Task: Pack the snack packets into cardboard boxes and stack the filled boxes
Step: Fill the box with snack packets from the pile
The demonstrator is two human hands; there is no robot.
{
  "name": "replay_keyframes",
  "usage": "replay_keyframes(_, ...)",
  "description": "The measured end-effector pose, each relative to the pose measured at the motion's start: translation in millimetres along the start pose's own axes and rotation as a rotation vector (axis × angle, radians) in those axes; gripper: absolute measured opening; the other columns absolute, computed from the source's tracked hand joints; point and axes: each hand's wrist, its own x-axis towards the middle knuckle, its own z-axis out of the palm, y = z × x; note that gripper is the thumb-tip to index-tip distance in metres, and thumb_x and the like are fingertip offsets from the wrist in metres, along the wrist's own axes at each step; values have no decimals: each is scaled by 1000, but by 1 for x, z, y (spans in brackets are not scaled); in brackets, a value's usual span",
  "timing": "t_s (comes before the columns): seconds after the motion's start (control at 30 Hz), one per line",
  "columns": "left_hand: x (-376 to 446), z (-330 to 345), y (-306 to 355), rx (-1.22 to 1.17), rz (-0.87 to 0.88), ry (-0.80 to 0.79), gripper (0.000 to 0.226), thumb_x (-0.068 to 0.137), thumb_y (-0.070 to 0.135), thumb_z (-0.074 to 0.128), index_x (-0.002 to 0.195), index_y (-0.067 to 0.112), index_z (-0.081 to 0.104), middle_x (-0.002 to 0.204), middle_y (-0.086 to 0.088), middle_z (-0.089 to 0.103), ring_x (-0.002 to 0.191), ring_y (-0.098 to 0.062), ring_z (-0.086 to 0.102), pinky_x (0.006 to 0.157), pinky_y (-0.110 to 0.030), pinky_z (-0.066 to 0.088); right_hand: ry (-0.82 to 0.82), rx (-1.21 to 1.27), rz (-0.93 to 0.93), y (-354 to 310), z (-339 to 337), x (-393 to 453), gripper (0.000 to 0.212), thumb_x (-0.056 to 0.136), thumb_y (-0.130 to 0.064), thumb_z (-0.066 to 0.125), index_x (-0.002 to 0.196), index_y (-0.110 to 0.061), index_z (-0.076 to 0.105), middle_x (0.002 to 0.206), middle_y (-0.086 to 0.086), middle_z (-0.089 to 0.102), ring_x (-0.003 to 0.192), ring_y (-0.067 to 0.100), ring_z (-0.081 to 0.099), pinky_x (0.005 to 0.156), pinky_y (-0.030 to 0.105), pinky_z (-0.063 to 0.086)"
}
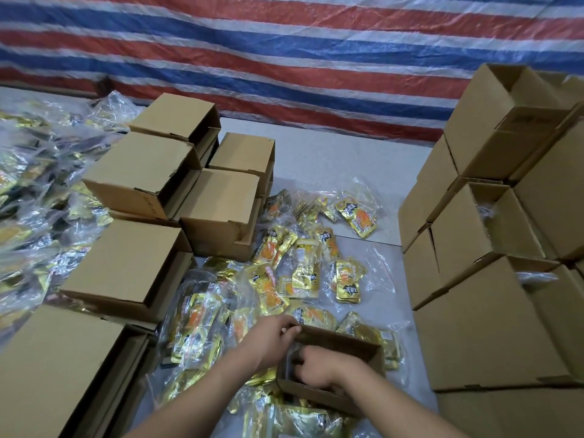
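A red, white and blue striped tarp (284, 58) hangs across the back as we look down on a grey surface (331, 159) crowded with packing stock. At right, a stack of boxes (480, 317) rises in tiers, several of the upper ones open at the top. At left, closed boxes (139, 172) lie in low piles, running from the near corner back toward the tarp. Beyond them, along the left edge, we see a heap of bagged packets (28, 191) in clear plastic. Between the two groups of boxes, gold snack packets (303, 270) with orange print lie scattered on the surface, some loose, some inside clear bags, reaching right up to our arms.

Near the bottom centre, among these packets, sits one small open box (344, 346), its dark inside facing us. Our left hand (268, 339) grips the box's far left corner, fingers curled over the rim. Our right hand (319, 365) is down inside the box with its fingers curled; we cannot tell whether it holds anything there, as the contents are in shadow and blurred. Both forearms come in from the bottom edge. More gold packets (300, 418) lie just in front of the box, between our arms.
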Motion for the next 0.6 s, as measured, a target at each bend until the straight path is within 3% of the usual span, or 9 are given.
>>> replay_keyframes(0.17,-3,0,-5,8,15,-8,28,104,35,48,119,22,67,114,1,70,102,-17,62,86,-29,49,-33,17,112,3,13,20,38,99,-22,42,132,-12,58,134,14,60,119,31,58,97,33,45)
replay_keyframes(0.3,-3,-1,-4,16,5,-11,29,103,38,48,119,24,67,109,2,70,97,-16,64,86,-31,51,33,58,105,18,-1,6,33,100,-19,38,121,-10,62,121,13,64,101,25,59,80,26,41)
replay_keyframes(0.4,-2,0,-3,1,-5,1,28,103,39,48,118,25,67,109,2,71,95,-15,64,82,-29,51,57,-11,200,41,-8,-4,34,97,-18,40,118,-6,63,119,12,65,104,27,63,77,27,44)
replay_keyframes(0.53,-2,3,-3,10,9,16,29,102,41,48,118,27,67,110,6,71,93,-9,62,74,-24,45,-56,-162,286,48,-2,-4,40,96,-15,46,133,0,56,133,18,60,118,32,59,97,35,48)
replay_keyframes(0.6,-2,5,-3,16,7,22,29,102,42,47,119,28,67,110,7,70,89,-6,60,71,-23,41,-64,-189,302,42,-1,-3,40,97,-13,49,134,0,56,134,17,60,120,31,59,99,37,48)
